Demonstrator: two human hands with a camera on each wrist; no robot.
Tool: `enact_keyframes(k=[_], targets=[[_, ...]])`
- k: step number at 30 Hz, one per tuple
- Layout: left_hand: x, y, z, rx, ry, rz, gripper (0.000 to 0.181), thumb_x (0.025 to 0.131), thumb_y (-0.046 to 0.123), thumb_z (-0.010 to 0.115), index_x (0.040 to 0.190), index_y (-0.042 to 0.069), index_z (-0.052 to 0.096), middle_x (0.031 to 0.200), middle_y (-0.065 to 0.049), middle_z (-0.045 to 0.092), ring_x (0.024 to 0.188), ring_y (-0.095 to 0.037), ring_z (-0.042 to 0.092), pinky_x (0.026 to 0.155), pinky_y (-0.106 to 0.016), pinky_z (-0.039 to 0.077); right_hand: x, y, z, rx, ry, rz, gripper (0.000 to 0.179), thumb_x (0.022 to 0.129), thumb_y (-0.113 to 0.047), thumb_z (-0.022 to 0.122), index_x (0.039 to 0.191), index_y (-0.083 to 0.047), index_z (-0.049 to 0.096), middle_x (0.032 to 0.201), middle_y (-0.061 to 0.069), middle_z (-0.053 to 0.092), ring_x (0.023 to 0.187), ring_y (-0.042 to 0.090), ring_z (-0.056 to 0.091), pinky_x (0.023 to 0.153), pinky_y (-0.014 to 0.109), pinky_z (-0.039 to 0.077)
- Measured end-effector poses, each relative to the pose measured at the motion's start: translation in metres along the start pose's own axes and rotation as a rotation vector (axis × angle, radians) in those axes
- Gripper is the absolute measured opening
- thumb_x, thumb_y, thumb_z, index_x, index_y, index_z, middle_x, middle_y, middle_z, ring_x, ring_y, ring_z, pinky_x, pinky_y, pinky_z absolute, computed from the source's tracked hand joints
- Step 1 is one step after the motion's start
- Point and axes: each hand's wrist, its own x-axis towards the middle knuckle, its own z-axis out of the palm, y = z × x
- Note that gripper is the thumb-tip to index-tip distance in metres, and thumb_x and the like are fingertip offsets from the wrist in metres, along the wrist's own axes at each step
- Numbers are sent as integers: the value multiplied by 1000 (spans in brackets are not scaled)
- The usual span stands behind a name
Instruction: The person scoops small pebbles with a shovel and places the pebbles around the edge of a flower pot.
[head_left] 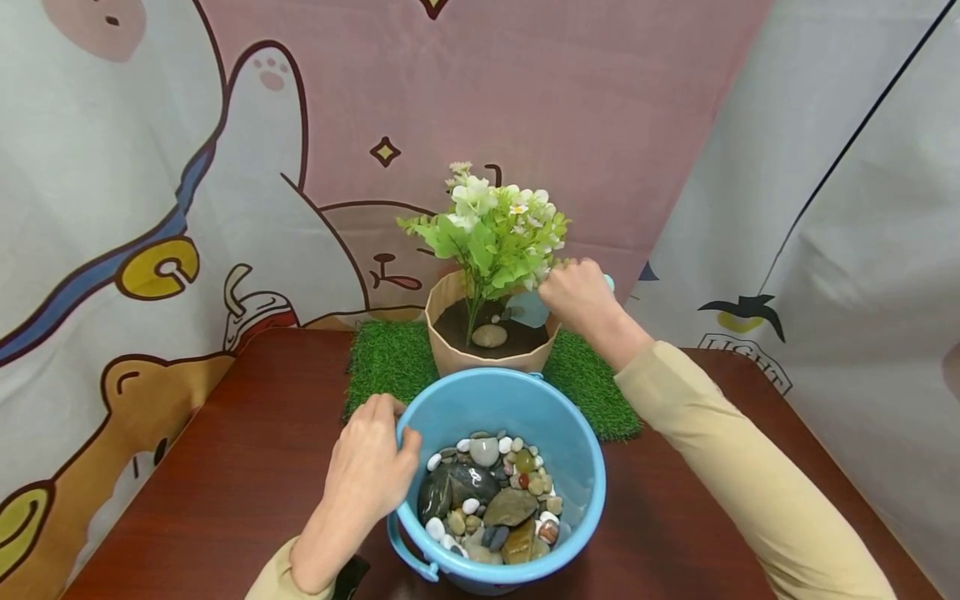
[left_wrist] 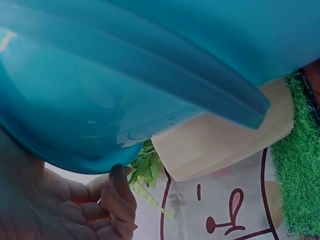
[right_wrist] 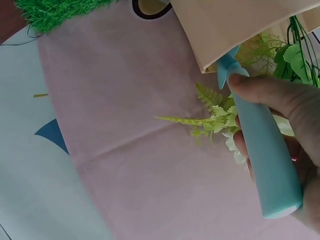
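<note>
In the head view my left hand [head_left: 369, 460] grips the left rim of a blue bucket [head_left: 594, 479], thumb over the edge. Wet stones [head_left: 510, 507] and small pebbles of mixed colours cover the bucket's bottom. My right hand [head_left: 583, 298] holds a light blue toy shovel by its handle [right_wrist: 267, 157], the thumb lying along it in the right wrist view. The shovel's blade [head_left: 531, 309] is inside a beige faceted flowerpot [head_left: 487, 362], over dark soil. Next to the blade lie a few small stones and a larger tan stone [head_left: 490, 336]. A white-flowered plant [head_left: 483, 237] stands in the pot.
The pot stands on a green artificial grass mat [head_left: 386, 358], right behind the bucket. Everything is on a reddish-brown table [head_left: 247, 450]. A cartoon-printed cloth [head_left: 570, 100] hangs behind it. The bucket's handle [head_left: 411, 550] hangs at its front left.
</note>
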Motion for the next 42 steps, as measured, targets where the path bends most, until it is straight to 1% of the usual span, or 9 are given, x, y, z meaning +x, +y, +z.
enact_keyframes(k=[3,10,14,17,20,25,28,32,42], targets=[[0,0,0,0,7,6,19,84,14,56,97,1,61,86,-8,59,79,-22,55,64,-37,46,-2,1,1,-13,44,10,17,73,7,58,62,-6,62,63,9,59,57,23,54,50,34,46],[0,1,0,0,8,5,19,84,14,56,98,1,61,86,-8,59,79,-22,55,64,-37,46,-10,5,0,54,52,66,15,79,2,57,73,-6,68,71,14,63,65,30,60,56,40,49],[0,0,1,-1,8,6,19,84,14,56,98,1,61,86,-9,59,79,-22,55,64,-37,46,-20,8,-3,93,9,99,12,82,-7,62,89,-7,71,81,16,66,72,33,62,60,42,50],[0,0,1,1,27,17,18,83,13,56,96,1,61,85,-8,59,79,-23,56,64,-38,47,-28,10,-6,118,-37,113,19,83,-11,65,101,-8,70,90,18,67,80,36,64,66,44,52],[0,-1,1,1,43,27,17,82,12,56,94,2,61,84,-8,59,79,-23,56,64,-39,47,-36,12,-10,137,-17,122,22,82,-18,70,101,-7,70,93,18,68,80,36,64,65,44,52],[-1,-1,2,-2,41,28,17,82,12,56,94,2,61,84,-8,59,79,-23,56,64,-39,47,-54,11,-17,144,109,125,31,75,-30,77,87,-4,67,82,16,65,69,34,61,55,42,49],[-1,-1,1,-3,41,27,17,82,12,57,94,1,61,84,-8,59,79,-23,56,64,-39,47,-66,8,-24,135,168,99,17,75,-15,75,82,-4,64,76,15,63,64,32,59,51,39,46],[-1,0,1,-3,40,26,18,82,12,57,95,1,61,84,-9,60,79,-23,56,64,-39,47,-81,3,-36,123,248,47,14,68,-5,72,78,-6,61,70,11,59,59,28,54,47,33,41],[-1,0,1,0,35,21,18,83,12,56,96,1,61,85,-9,60,79,-23,56,65,-39,47,-100,-17,-59,132,308,-86,21,66,-9,75,84,-10,65,72,7,60,59,21,55,46,27,38]])
